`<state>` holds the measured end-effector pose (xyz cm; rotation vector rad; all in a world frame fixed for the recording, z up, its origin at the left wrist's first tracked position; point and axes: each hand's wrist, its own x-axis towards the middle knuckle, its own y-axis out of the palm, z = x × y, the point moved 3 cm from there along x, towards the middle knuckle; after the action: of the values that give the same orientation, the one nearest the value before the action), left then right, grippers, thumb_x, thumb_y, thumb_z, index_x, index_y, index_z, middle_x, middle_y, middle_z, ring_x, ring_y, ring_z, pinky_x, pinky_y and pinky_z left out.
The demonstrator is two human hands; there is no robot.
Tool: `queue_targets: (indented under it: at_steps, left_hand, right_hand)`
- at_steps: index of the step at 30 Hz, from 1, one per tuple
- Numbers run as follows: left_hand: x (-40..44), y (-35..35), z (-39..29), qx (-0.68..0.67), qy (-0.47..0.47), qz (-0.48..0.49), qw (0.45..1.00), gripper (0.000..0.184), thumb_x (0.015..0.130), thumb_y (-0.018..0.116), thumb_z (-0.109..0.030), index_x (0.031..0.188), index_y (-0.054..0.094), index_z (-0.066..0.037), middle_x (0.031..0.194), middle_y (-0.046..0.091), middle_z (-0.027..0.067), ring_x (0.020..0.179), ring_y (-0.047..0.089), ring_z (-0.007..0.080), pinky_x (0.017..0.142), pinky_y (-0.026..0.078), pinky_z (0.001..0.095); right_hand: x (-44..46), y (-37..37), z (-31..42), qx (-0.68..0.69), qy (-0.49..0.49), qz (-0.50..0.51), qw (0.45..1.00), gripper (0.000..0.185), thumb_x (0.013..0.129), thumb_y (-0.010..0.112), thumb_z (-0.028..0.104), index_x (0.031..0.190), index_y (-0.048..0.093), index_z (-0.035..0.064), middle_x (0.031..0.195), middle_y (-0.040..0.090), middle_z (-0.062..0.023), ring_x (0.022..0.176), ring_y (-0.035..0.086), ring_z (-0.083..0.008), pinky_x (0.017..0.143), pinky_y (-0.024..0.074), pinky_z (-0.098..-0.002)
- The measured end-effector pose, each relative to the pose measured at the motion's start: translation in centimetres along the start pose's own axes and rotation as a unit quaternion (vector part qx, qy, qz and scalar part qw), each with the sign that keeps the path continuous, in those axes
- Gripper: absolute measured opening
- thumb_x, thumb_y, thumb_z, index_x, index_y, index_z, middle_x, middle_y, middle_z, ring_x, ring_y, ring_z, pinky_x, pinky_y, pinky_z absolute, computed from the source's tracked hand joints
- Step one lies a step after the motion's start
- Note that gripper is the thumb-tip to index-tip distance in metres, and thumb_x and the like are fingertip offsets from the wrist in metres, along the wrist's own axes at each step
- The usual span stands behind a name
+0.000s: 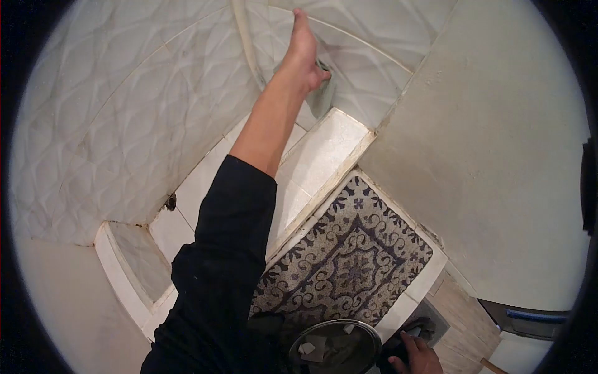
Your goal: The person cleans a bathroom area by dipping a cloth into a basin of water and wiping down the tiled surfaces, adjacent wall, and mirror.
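My left hand (303,53) reaches out at the top of the view to the patterned wall tiles. A grey-green cloth (321,98) lies under its palm and hangs below it, with the thumb sticking out beside the cloth. Some of this hand's fingers are hidden. Low at the right, my right hand (416,356) has its thumb and fingers apart and nothing visible between them. It is beside a round bin (375,336) that has white scraps inside.
A patterned mat (355,262) lies on the floor beside a raised tiled ledge (324,149). At left is a low tiled corner partition (124,274). A smooth wall (492,149) stands at right, with a dark object with a blue strip (529,316) below it.
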<state>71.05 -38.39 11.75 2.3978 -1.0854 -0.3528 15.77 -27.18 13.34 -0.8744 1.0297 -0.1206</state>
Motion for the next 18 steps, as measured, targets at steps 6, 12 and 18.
queue_targets:
  at_steps: [6, 12, 18]
  left_hand:
    - [-3.0, 6.8, 0.5, 0.267, 0.109, -0.128, 0.949, 0.119, 0.091, 0.03, -0.082, 0.152, -0.004, 0.014, 0.161, 0.004, 0.0367, 0.152, 0.005, 0.0465, 0.123, 0.007, 0.0508]
    - [-5.5, 9.8, 2.7, 0.405, 0.263, -0.108, 0.869, 0.121, 0.092, 0.046, -0.073, 0.146, -0.004, 0.022, 0.146, 0.003, 0.0552, 0.141, 0.004, 0.0663, 0.119, 0.011, 0.0591]
    - [-6.0, 9.5, 2.5, 0.464, 0.443, -0.066, 0.764, 0.108, 0.093, 0.057, -0.062, 0.148, 0.012, 0.02, 0.145, 0.023, 0.0483, 0.138, 0.025, 0.0599, 0.117, 0.022, 0.0556]
  right_hand:
    - [-0.9, 0.3, 0.3, 0.016, -0.019, -0.016, 1.0, 0.061, 0.093, 0.064, 0.02, 0.147, 0.042, 0.0022, 0.141, 0.05, -0.028, 0.126, 0.051, -0.0464, 0.106, 0.0434, -0.0505]
    - [-1.5, 0.6, -0.2, 0.005, -0.001, -0.001, 1.0, 0.061, 0.094, 0.064, 0.021, 0.147, 0.042, 0.0022, 0.145, 0.049, -0.0241, 0.126, 0.051, -0.0455, 0.108, 0.0426, -0.0496]
    - [-1.7, 0.4, 0.1, 0.013, 0.016, 0.013, 1.0, 0.06, 0.095, 0.063, 0.022, 0.147, 0.042, 0.0021, 0.144, 0.049, -0.0242, 0.127, 0.05, -0.0447, 0.107, 0.0428, -0.0492]
